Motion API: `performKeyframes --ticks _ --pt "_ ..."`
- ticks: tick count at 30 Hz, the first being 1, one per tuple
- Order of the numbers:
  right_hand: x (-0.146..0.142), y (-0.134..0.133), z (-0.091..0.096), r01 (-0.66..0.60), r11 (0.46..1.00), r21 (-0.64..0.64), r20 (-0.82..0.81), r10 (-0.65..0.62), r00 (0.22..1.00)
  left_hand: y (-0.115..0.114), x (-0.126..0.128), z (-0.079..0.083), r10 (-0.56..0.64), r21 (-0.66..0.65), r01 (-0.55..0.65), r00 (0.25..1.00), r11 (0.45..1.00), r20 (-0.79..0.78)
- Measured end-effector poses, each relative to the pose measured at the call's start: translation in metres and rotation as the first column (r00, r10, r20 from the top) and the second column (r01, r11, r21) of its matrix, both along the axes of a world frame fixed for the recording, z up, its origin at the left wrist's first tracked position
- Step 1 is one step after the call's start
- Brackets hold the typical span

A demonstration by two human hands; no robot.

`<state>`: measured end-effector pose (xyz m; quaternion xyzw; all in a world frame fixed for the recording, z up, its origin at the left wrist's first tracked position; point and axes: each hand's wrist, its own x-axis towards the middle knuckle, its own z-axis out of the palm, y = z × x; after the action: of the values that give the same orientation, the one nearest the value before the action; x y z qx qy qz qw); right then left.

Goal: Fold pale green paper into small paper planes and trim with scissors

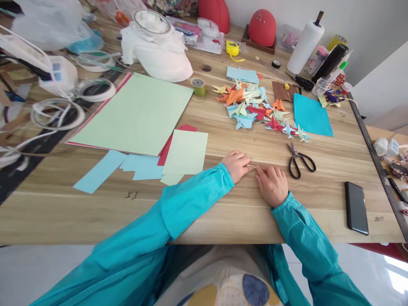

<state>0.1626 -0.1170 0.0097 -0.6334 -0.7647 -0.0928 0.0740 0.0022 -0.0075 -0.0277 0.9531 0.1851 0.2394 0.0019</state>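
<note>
Slip [250, 165] lies left of the scissors [296, 161], between left hand [236, 166] and right hand [273, 183]; fingertips at its ends apparently steady it against the tabletop [242, 214]. Fingers curled; actual grip cannot be told.

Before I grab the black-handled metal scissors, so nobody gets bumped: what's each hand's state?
Left hand: at one end of a small, thin, pale strip, probably paper; grip can't be told.
Right hand: at its other end; grip can't be told.
</note>
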Motion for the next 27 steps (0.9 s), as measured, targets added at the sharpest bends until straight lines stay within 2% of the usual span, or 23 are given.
performKeyframes --ticks 8,21,27 --pt "0.0015 -0.0023 -0.0007 -0.013 1.000 -0.019 0.026 0.014 1.000 0.0010 -0.0006 -0.0012 -0.006 -0.015 0.006 1.000 1.000 0.009" --pt "0.0017 -0.0047 -0.0053 0.020 0.996 0.084 0.073 -0.027 0.997 0.0038 -0.0008 -0.0012 -0.038 0.036 0.035 0.997 0.999 0.069" --pt "-0.0010 -0.0039 -0.0012 -0.005 0.998 0.056 0.092 -0.001 0.996 0.0036 -0.0007 0.0023 -0.027 0.032 0.027 1.000 0.999 0.009"
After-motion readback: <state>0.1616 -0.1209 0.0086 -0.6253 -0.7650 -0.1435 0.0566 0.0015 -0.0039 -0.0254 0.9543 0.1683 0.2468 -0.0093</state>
